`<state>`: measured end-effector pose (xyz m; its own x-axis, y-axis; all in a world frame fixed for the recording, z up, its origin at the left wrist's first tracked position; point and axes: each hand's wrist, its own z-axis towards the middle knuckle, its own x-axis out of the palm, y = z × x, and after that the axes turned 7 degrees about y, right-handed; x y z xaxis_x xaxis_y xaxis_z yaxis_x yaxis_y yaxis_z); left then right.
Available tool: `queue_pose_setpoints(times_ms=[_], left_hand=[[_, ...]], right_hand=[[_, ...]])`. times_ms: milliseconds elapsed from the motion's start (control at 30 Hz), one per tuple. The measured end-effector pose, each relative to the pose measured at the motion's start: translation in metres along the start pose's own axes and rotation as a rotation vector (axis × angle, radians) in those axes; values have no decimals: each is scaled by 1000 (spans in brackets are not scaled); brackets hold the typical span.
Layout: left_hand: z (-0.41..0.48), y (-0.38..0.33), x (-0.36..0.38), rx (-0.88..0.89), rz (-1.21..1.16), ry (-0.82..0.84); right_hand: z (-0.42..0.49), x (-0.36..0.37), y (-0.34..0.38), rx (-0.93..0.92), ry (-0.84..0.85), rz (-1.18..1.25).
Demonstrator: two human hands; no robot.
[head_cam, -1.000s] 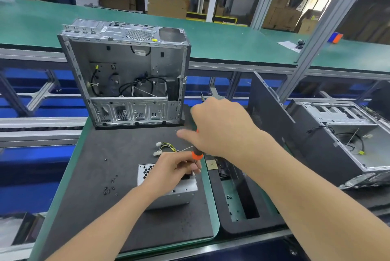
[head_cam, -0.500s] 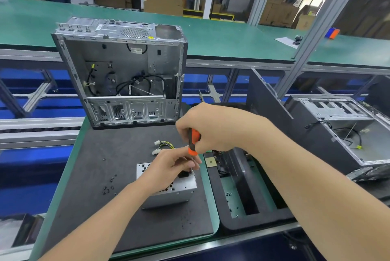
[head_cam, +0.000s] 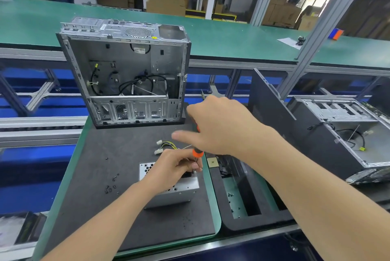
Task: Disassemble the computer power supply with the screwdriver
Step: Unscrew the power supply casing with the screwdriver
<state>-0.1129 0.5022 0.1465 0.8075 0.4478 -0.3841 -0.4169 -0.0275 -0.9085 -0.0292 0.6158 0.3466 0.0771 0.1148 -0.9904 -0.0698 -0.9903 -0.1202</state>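
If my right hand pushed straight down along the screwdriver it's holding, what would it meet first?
Probably the power supply, where the left hand pinches the screwdriver shaft below the right hand; the tip is hidden, so depth is uncertain.

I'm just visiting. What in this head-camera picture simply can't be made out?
All in the head view.
Tip of the orange-and-black-handled screwdriver, and any screw under it: hidden by the left hand's curled fingers.
Most of its handle: covered by the right hand.
Top of the silver metal power supply box: partly covered by the left hand.
Right forefinger: motion-blurred.
Small black screws on the dark mat: too small to tell type.
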Motion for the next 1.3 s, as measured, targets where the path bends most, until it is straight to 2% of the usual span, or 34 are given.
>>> queue_pose_setpoints(times_ms=[67,133,267,467,567,733,800,900,967,1033,1133,1300], left_hand=[[0,0,0,7,-4,8],[0,1,-1,-2,-32,19],[-1,1,-3,-27,-127,20],[-1,-1,-6,-28,-72,46],[-1,0,-6,-38,-53,47],[0,4,-2,-27,2,6],[1,4,-2,-23,-16,-3],[2,5,0,-13,-21,-5],[2,7,1,4,-16,-3],[1,7,0,-5,-38,1],[1,3,-2,-17,-70,7],[1,-1,-5,-28,-61,25]], right_hand=[[1,2,6,134,76,57],[5,5,7,159,184,145],[10,3,2,-20,231,121],[10,-11,-7,-280,342,97],[12,-11,-7,-316,392,34],[10,-3,-11,-333,306,104],[7,-1,-15,-272,226,129],[4,0,-7,8,45,42],[6,4,1,191,62,62],[8,7,5,257,160,190],[11,2,2,147,221,230],[9,-8,-6,-81,302,134]])
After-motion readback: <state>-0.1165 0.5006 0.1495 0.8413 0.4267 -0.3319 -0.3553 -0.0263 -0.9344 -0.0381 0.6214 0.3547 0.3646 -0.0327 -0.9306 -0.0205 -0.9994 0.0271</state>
